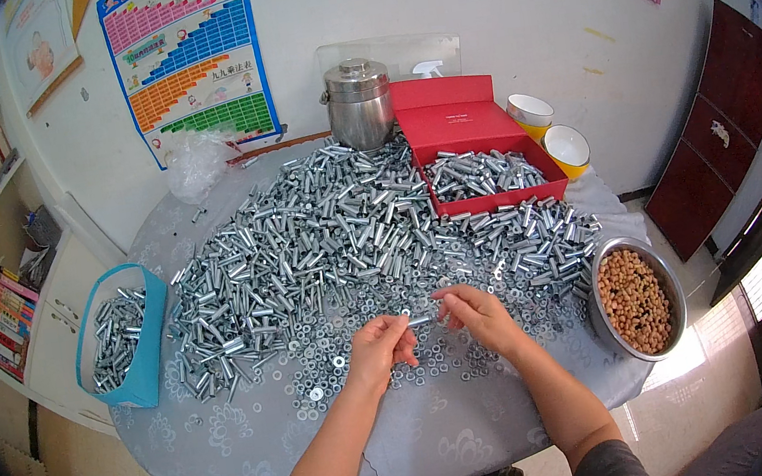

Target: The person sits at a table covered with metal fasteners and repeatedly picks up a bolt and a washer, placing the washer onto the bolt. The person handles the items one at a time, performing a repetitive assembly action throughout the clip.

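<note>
My left hand (378,351) pinches a short silver expansion bolt (420,321) between thumb and fingertips, its free end pointing right. Close to that end is my right hand (478,314), thumb and fingers curled together; whatever they hold, if anything, is too small to make out. Beneath both hands lie loose nuts and washers (472,361), scattered over a grey patterned tablecloth (264,447). Beyond them spreads a large heap of silver metal sleeves and bolts (302,214).
More metal pieces fill a blue box (153,337) at left and an open red box (505,198) at the back. A steel bowl (677,333) of brown round pieces stands right. Behind are a lidded steel pot (359,107), yellow-and-white bowls (568,148) and a clear plastic bag (197,165).
</note>
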`<move>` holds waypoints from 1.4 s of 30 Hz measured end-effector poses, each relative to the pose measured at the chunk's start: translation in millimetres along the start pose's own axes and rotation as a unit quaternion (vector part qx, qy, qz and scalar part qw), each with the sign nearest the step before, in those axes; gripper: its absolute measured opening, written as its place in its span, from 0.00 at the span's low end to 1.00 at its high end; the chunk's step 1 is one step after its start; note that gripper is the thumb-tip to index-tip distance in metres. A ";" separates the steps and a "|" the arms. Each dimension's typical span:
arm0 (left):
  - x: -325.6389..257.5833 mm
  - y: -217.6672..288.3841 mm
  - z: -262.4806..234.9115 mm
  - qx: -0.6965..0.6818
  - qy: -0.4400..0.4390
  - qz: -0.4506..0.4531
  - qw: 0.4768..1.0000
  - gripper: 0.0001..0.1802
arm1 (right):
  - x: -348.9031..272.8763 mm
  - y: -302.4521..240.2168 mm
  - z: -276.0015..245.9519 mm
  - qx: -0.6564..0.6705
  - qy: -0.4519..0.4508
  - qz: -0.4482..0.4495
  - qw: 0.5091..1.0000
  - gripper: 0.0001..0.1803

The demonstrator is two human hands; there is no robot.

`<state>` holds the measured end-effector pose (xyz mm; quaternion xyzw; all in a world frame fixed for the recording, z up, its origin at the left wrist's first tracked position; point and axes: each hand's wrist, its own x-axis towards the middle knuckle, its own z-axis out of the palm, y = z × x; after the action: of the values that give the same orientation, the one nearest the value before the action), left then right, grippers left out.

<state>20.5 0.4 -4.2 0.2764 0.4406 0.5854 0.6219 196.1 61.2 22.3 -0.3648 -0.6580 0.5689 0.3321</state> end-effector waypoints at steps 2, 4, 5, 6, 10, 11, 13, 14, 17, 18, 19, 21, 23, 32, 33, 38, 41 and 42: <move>-1.4 0.8 3.4 0.018 -0.009 -0.001 1.000 0.10 | -1.0 -1.9 3.0 0.018 -0.024 -0.003 1.000 0.14; -3.4 1.0 8.4 0.034 -0.023 0.006 0.999 0.10 | 0.5 8.8 1.8 0.033 -0.082 0.026 0.996 0.12; -2.4 0.1 8.2 0.054 -0.024 0.008 0.998 0.12 | 1.8 9.3 0.0 0.043 -0.068 0.040 0.996 0.12; -2.9 0.7 9.4 0.051 -0.023 0.004 0.998 0.12 | 2.8 9.3 -2.1 0.053 -0.054 0.055 0.996 0.12; -5.5 6.1 11.3 0.074 -0.010 0.013 0.997 0.14 | 16.4 9.8 -23.7 0.121 0.038 0.096 0.987 0.12; -3.8 5.4 8.3 0.072 0.002 0.020 0.997 0.14 | 25.4 9.5 -32.2 0.153 0.079 0.106 0.979 0.12; -0.9 5.0 5.5 0.071 0.012 0.032 0.997 0.14 | 51.5 22.9 -67.4 0.215 0.108 0.089 0.967 0.12; -0.6 5.7 6.7 0.070 0.011 0.031 0.997 0.14 | 64.8 27.9 -91.9 0.244 0.096 0.061 0.963 0.12; -2.0 7.6 3.5 0.064 0.026 0.037 0.997 0.14 | 87.9 -10.2 -110.9 0.296 0.230 -0.039 0.926 0.17; -2.0 8.3 2.5 0.060 0.030 0.040 0.997 0.13 | 91.9 -19.0 -110.2 0.286 0.296 -0.062 0.909 0.19; -1.9 9.1 1.6 0.056 0.035 0.043 0.997 0.13 | 94.9 -16.6 -114.4 0.276 0.303 -0.059 0.910 0.23; -1.2 7.4 -0.8 0.056 0.048 0.050 0.996 0.12 | 90.5 -7.4 -108.9 0.159 0.221 -0.031 0.962 0.24; 1.3 4.6 -2.5 0.067 0.063 0.062 0.994 0.12 | 87.0 15.8 -98.0 0.062 0.145 0.006 0.987 0.21; 4.2 3.9 -7.1 0.089 0.079 0.091 0.989 0.10 | 108.6 28.0 -21.3 -0.379 0.181 -0.190 0.887 0.14; 4.5 4.9 -7.9 0.086 0.082 0.095 0.988 0.10 | 113.0 24.7 -14.0 -0.381 0.190 -0.172 0.888 0.12; 5.4 3.1 -10.9 0.083 0.083 0.101 0.988 0.10 | 131.7 25.4 -1.6 -0.433 0.193 -0.090 0.876 0.15; 5.1 5.3 -8.6 0.076 0.078 0.109 0.988 0.10 | 138.4 19.3 -1.6 -0.412 0.179 -0.009 0.893 0.12; 5.1 5.1 -9.3 0.073 0.080 0.109 0.988 0.10 | 138.4 16.4 0.6 -0.393 0.170 -0.051 0.902 0.11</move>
<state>9.5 4.7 -5.2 0.3199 0.4976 0.6364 0.4951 126.3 181.1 9.0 -0.5229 -0.7795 0.1751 0.2970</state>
